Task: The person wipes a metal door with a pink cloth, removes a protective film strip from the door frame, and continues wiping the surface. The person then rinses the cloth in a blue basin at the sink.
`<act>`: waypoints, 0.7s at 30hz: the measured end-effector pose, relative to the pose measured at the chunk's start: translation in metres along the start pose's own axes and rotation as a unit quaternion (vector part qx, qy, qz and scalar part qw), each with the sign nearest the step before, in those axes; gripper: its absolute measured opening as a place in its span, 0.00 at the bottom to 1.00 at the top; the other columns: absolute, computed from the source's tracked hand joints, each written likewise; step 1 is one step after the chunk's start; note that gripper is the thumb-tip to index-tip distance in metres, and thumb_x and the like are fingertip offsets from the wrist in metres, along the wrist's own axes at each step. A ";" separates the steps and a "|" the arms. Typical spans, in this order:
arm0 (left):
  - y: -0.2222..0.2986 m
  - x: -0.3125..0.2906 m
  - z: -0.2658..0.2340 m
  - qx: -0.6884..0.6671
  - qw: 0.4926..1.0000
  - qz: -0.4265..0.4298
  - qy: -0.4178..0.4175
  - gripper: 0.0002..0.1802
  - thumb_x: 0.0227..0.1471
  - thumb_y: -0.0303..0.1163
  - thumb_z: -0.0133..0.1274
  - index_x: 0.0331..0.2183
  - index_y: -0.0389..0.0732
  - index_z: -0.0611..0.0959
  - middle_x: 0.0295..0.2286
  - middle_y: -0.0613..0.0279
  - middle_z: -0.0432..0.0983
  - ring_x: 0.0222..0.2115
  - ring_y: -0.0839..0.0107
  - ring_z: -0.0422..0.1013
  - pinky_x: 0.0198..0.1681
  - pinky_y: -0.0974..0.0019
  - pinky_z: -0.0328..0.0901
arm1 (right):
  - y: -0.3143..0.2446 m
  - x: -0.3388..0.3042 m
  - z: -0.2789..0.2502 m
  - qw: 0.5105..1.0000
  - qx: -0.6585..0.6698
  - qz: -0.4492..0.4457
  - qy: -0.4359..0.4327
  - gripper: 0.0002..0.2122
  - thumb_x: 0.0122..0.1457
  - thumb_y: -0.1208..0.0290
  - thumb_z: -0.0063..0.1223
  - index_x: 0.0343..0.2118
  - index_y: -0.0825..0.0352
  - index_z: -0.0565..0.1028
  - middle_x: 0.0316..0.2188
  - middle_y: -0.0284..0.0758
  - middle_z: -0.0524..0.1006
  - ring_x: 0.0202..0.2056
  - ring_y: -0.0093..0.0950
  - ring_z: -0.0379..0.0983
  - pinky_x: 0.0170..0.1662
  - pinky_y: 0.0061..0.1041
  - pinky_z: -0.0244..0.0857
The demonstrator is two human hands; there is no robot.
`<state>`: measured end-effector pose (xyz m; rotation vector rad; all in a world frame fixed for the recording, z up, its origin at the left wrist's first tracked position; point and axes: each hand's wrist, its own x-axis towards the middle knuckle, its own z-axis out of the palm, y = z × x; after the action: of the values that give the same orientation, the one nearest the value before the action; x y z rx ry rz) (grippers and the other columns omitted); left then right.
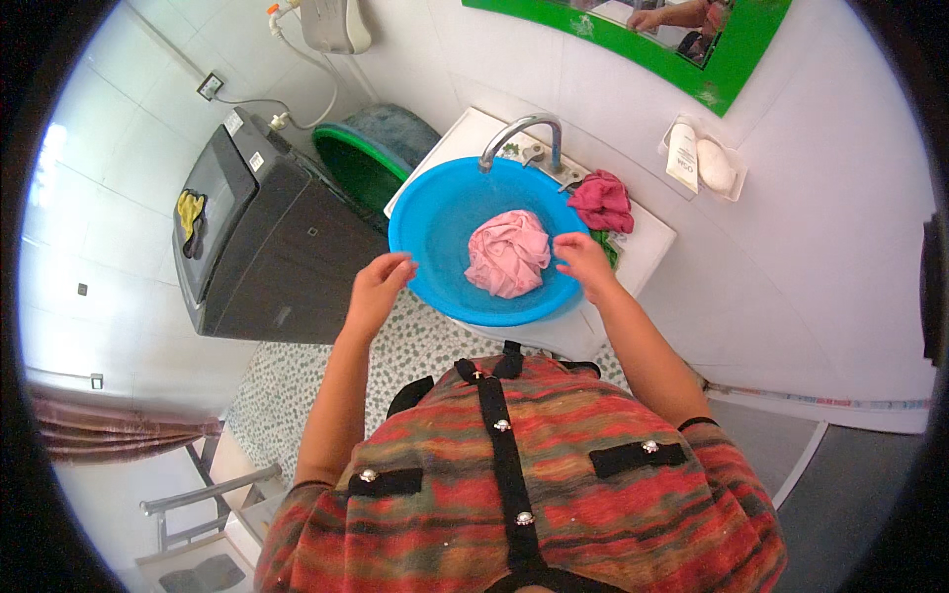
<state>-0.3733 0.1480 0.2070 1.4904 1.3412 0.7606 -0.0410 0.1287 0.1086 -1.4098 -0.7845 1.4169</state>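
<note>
A pink bundled cloth (508,254) lies in a round blue basin (425,212), wet-looking and crumpled. The basin sits on a white washstand under a curved metal tap (524,123). By the basin's left rim hovers my left hand (381,289), its fingers loosely bent and holding nothing I can see. My right hand (585,265) is over the right rim, fingers apart, close to the pink cloth but not gripping it. Behind the right rim, a dark red cloth (601,202) rests on the washstand corner, with a bit of green cloth (605,247) below it.
To the left stands a dark grey washing machine (297,247) with a yellow and black cloth (190,217) on its lid. A green tub (356,163) is behind it. On the right wall, a small shelf (733,186) holds a white tube and soap, below a green-framed mirror (692,79).
</note>
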 end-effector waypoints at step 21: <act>-0.064 0.175 0.161 0.447 0.865 -0.005 -0.228 0.38 0.46 0.54 0.48 0.57 0.66 0.52 0.59 0.56 0.42 0.57 0.42 0.42 0.52 0.29 0.38 | 0.068 0.067 0.026 0.975 -0.117 0.064 -0.177 0.28 0.52 0.71 0.49 0.57 0.62 0.57 0.45 0.36 0.68 0.40 0.30 0.66 0.38 0.28 0.63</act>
<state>-0.2158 0.2749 0.0662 2.1869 1.3712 -0.3176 -0.0708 0.1719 0.0246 -1.4217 -1.1363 1.7515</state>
